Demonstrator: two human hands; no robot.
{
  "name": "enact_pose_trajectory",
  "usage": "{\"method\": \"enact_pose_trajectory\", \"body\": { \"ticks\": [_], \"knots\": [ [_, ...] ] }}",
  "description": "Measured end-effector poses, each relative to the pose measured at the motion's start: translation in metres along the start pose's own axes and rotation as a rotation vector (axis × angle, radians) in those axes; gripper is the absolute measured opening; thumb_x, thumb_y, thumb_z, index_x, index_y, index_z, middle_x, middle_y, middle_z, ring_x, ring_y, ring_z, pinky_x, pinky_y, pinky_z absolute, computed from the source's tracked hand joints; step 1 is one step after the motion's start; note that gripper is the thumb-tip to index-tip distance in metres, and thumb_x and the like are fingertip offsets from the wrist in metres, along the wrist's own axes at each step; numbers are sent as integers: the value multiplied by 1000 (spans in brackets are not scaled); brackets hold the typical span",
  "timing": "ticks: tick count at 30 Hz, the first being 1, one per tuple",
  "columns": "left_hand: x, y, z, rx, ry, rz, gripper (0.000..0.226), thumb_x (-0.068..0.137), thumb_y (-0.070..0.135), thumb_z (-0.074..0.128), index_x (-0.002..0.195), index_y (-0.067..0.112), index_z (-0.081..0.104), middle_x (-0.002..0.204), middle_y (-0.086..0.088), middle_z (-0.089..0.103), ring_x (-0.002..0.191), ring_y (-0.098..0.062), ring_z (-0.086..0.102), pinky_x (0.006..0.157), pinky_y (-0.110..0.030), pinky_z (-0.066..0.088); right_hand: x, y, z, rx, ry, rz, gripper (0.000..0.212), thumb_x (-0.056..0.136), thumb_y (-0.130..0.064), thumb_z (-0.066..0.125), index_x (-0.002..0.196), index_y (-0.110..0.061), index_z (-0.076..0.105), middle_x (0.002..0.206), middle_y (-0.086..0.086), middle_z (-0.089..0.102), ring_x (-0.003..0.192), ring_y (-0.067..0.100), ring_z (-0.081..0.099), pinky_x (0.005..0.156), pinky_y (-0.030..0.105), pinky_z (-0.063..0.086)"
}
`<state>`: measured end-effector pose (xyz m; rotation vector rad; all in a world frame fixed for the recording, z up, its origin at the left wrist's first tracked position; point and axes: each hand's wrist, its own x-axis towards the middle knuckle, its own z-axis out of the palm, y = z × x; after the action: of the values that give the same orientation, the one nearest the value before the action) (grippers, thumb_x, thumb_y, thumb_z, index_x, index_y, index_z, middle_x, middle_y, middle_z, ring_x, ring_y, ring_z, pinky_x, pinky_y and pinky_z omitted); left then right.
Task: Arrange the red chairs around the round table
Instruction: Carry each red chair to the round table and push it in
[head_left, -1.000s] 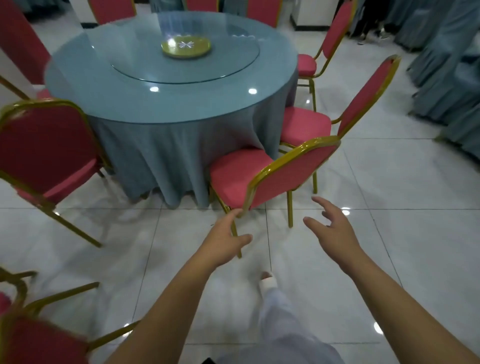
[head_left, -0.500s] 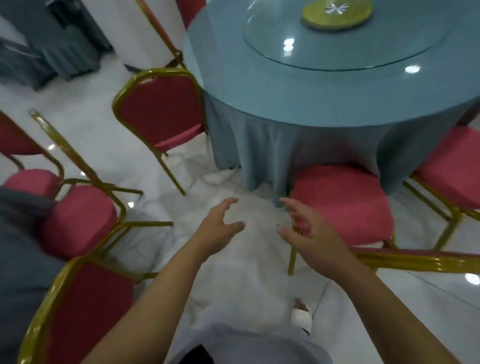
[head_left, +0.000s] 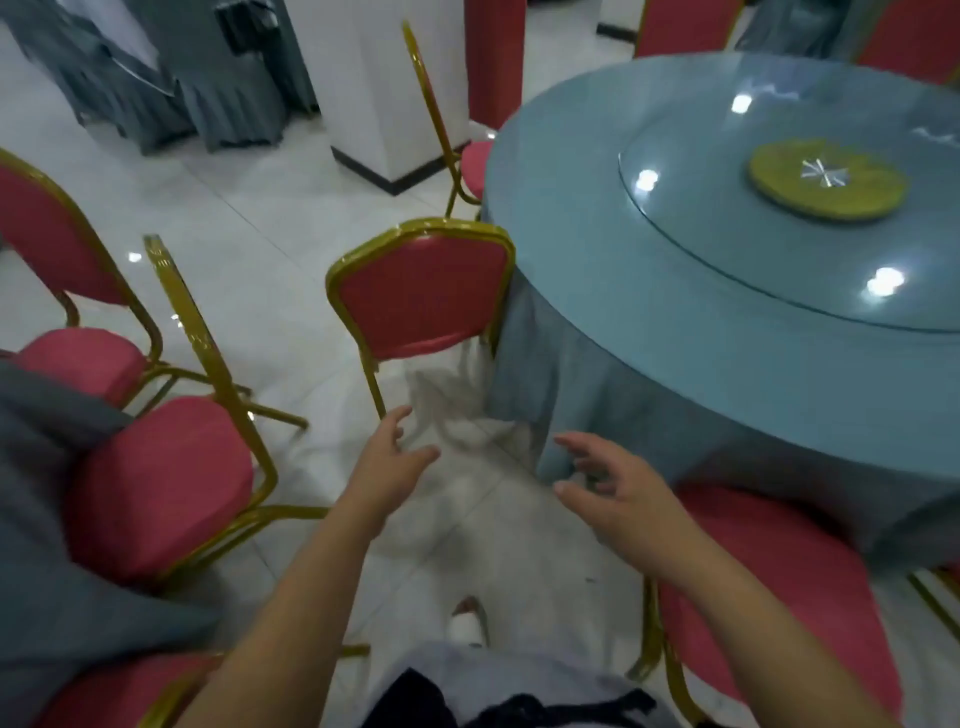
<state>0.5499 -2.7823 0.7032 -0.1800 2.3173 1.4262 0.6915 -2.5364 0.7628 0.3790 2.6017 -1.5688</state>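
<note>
Left hand (head_left: 387, 467): grip wide, fingers spread and loosely bent, thumb apart. It holds nothing and touches nothing. Right hand (head_left: 618, 493): grip likewise wide, fingers loosely bent, palm turned toward the left hand, holding nothing. Both hang above the floor (head_left: 260, 208), white glossy tile, at lower centre of the frame.

Under the right forearm, at lower right, sits the first red chair (head_left: 779, 571), gold-framed, its far seat edge beneath the tablecloth hem. At lower left the second red chair (head_left: 156, 483) stands well apart from the table, just beside a grey cloth (head_left: 41, 519).

At centre the third red chair (head_left: 423, 296) stands upright, back toward the camera, the right edge of its back touching the tablecloth. At the left edge stands a fourth red chair (head_left: 47, 228).

The round table (head_left: 649, 270) fills the upper right, under blue-grey cloth, carrying a glass turntable (head_left: 727, 234) with a yellow-green disc (head_left: 826, 182).

Farther off, at top centre, stand a fifth red chair (head_left: 475, 161) at the table edge and a white pillar (head_left: 379, 78).
</note>
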Motion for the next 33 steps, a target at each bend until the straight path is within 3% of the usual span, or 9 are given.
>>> {"method": "enact_pose_trajectory", "body": {
  "ticks": [5,11,17,21,23,25,26,28,33],
  "knots": [
    [81,32,-53,-66,95,85,80,83,26,77,148,37,33,152,-5,38,129,-19,41,85,-32,41,88,-39,15,30,81,-26,42,86,-33,72,124,-46,59,125,-26,56,116,-8,51,102,39,48],
    [148,56,-82,15,143,129,92,78,27,81,148,45,24,152,0,33,136,-22,37,102,-41,43,172,-64,33,-65,-143,-60,45,87,-39,71,125,-56,54,125,-35,52,118,-14,47,96,19,44],
    [260,76,-104,338,204,166,107,71,38,85,152,42,14,152,-2,27,140,-26,27,112,-45,32,332,-81,43,-151,-72,-146,62,82,-33,78,135,-41,49,131,-28,45,120,-16,41,101,21,35],
    [342,96,-111,664,128,142,103,75,40,80,152,40,12,155,-6,25,143,-30,23,115,-50,28,457,-88,38,-563,-15,-124,88,74,-53,76,149,-38,33,152,0,36,141,24,31,115,53,27],
    [375,105,-111,723,5,108,87,82,30,73,151,41,22,153,-3,34,139,-28,32,112,-51,35,508,-87,31,-739,-141,-48,87,73,-62,70,149,-43,32,154,-2,35,143,24,29,115,51,24],
    [398,109,-115,733,-144,104,66,85,19,66,142,43,42,142,4,49,127,-22,48,104,-46,46,544,-82,26,-785,-371,-18,71,65,-66,58,134,-48,51,138,-13,51,130,19,47,104,42,39],
    [405,110,-117,737,-208,119,58,86,17,63,135,44,51,133,8,56,119,-18,54,99,-43,50,555,-79,24,-782,-445,-28,63,60,-67,50,120,-49,60,122,-18,61,113,13,58,90,35,47],
    [411,112,-121,725,-264,141,53,86,13,59,129,45,58,121,13,62,107,-11,59,92,-38,53,564,-71,22,-761,-474,-72,53,62,-68,40,105,-49,65,94,-19,70,83,3,63,66,24,47],
    [438,126,-132,770,-295,238,57,88,9,60,132,45,57,127,15,60,116,-11,52,99,-36,47,580,-75,21,-701,-451,-95,35,78,-62,52,107,-49,66,88,-20,70,79,2,62,62,21,45]
  ]
}}
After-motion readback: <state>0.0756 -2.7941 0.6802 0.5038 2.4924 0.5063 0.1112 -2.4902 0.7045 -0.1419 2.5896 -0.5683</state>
